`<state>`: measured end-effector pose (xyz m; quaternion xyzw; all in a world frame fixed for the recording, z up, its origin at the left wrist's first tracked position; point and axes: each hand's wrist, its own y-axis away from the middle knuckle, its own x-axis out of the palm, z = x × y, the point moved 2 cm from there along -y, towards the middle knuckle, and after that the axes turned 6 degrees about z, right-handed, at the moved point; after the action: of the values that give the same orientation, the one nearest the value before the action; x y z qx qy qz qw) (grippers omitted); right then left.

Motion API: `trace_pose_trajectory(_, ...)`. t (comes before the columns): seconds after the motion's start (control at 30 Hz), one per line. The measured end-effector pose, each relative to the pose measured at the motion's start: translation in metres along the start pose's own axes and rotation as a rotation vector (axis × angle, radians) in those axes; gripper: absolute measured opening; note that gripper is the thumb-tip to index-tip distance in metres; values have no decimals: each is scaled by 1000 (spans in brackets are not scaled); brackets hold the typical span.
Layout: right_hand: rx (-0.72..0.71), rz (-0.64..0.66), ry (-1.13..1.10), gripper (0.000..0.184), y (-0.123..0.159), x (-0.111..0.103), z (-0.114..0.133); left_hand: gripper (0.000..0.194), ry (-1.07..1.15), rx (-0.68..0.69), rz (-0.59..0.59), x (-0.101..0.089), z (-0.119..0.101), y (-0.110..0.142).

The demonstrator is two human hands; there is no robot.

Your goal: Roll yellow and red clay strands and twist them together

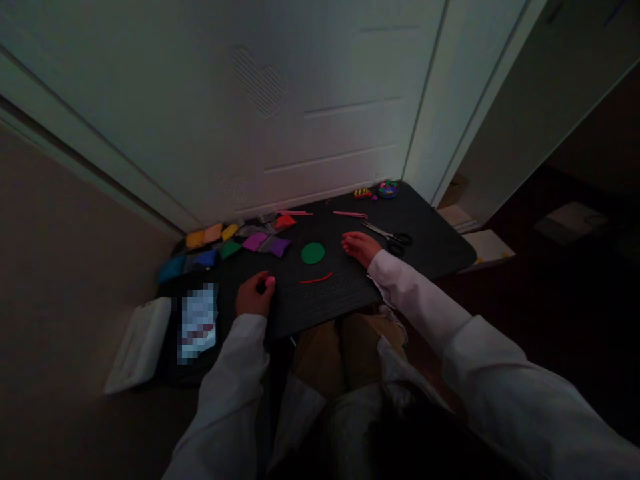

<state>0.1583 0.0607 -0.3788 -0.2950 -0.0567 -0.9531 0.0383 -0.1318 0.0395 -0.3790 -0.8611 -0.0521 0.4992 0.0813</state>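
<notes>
My left hand (253,297) is closed at the front left of the black table (295,307), with a small pink lump of clay (270,281) between thumb and finger. To the right, my right hand (361,247) hovers over or rests on the table, fingers loosely bent and nothing visible in them. Between my hands lies a flat green disc (313,253), with a thin, slightly curved red strip (316,279) in front of it. Black-handled scissors (387,235) lie just beyond my right hand, blades pointing to the far left.
Packets of coloured clay, including a purple packet (279,247), line the table's left and back. Pink sticks (350,215) lie behind the disc. A round container with colourful bits (388,190) is at the back right. A blurred lit screen (199,323) and white box (140,343) are at left.
</notes>
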Motion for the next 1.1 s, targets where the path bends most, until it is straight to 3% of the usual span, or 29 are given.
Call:
trace_pose_trajectory(0.5,1,9,11,9,0,1,1,41,5,29,7,4,7,-3)
trace_pose_trajectory(1.1,-74,-28,49,30,2,6,1,43,14,30,-7,3,3,-1)
